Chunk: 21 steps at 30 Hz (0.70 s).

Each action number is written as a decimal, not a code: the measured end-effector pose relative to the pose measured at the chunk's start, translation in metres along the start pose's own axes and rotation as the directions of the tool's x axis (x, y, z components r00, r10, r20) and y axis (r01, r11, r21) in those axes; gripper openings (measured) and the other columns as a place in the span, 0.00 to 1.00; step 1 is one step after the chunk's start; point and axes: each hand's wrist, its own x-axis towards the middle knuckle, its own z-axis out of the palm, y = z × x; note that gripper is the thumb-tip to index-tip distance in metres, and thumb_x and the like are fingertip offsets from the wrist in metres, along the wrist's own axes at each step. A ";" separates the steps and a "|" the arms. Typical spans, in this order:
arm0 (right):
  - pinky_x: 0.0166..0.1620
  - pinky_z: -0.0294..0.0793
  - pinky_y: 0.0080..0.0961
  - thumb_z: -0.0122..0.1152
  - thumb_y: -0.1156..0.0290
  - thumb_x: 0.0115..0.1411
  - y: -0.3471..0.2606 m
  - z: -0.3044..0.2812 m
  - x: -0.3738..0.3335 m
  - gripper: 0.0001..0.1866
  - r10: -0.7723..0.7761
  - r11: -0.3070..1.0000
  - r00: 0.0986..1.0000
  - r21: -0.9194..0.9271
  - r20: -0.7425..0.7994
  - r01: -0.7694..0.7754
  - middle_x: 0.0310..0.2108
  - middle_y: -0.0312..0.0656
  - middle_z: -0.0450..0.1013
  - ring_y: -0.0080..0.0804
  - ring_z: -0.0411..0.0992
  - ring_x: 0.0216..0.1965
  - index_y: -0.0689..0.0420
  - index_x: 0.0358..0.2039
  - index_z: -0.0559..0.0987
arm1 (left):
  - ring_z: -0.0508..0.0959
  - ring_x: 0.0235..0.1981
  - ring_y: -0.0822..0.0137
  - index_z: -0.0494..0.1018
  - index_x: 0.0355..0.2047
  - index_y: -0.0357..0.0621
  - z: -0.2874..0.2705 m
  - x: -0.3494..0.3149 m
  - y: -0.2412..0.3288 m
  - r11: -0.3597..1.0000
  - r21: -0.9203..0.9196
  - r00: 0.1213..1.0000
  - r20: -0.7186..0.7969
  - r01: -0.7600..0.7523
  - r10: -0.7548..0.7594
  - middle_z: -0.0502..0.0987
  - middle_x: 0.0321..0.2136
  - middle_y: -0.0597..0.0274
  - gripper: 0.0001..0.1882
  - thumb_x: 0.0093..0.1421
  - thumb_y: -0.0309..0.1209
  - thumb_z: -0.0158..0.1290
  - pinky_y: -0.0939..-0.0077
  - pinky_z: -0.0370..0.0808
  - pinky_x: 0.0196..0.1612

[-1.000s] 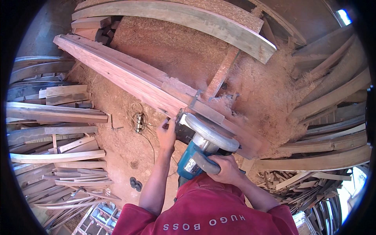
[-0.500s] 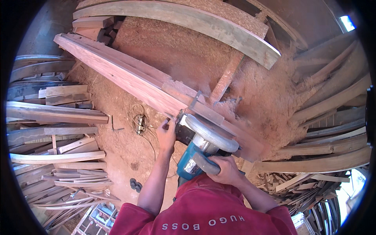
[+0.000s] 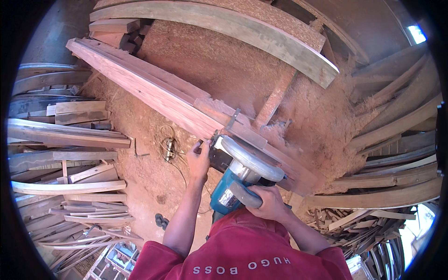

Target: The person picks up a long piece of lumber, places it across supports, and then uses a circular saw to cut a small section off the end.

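Observation:
A teal circular saw (image 3: 226,192) with a grey metal blade guard rests on the near end of a long pinkish timber beam (image 3: 154,100). My right hand (image 3: 267,203) is wrapped round its grey rear handle. Beside the front of the saw's base, my left hand (image 3: 199,161) is closed, thumb and fingers pinching the edge there. A thin metal bar (image 3: 232,120) crosses the beam just ahead of the guard. The blade is hidden under the guard. Along the beam's far side runs a rough-edged strip of wood (image 3: 186,87).
A curved plank (image 3: 224,24) lies across the far side. Stacks of boards (image 3: 70,133) line the left, and curved timbers (image 3: 392,184) the right. Sawdust covers the ground. A power cord with a socket (image 3: 168,148) lies left of my left hand; a wood prop (image 3: 276,97) stretches beyond the beam.
The view has turned slightly, so the background timbers sit a little further right and lower. Both hands keep their places on the saw, which has hardly moved along the beam.

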 end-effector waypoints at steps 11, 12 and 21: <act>0.38 0.79 0.35 0.71 0.71 0.45 -0.007 0.006 0.014 0.20 0.005 1.000 1.000 -0.006 0.001 -0.005 0.33 0.51 0.80 0.47 0.81 0.34 0.62 0.41 0.80 | 0.74 0.28 0.77 0.76 0.48 0.25 -0.008 0.009 0.011 0.999 -0.034 1.000 0.012 -0.004 0.004 0.79 0.30 0.62 0.27 0.62 0.42 0.61 0.79 0.70 0.30; 0.38 0.79 0.35 0.71 0.71 0.45 -0.007 0.007 0.014 0.20 0.005 1.000 1.000 -0.007 0.000 -0.005 0.33 0.51 0.80 0.47 0.81 0.34 0.62 0.41 0.80 | 0.74 0.29 0.77 0.76 0.47 0.26 -0.009 0.010 0.012 1.000 -0.026 1.000 0.011 0.001 -0.001 0.79 0.30 0.62 0.26 0.63 0.41 0.61 0.79 0.70 0.30; 0.37 0.79 0.35 0.71 0.71 0.45 -0.011 0.012 0.025 0.20 -0.004 1.000 1.000 -0.003 -0.013 0.004 0.32 0.51 0.79 0.48 0.80 0.34 0.62 0.40 0.80 | 0.74 0.31 0.76 0.77 0.46 0.27 -0.017 0.020 0.016 1.000 -0.011 0.999 0.021 0.030 -0.029 0.80 0.31 0.62 0.23 0.63 0.39 0.61 0.80 0.71 0.34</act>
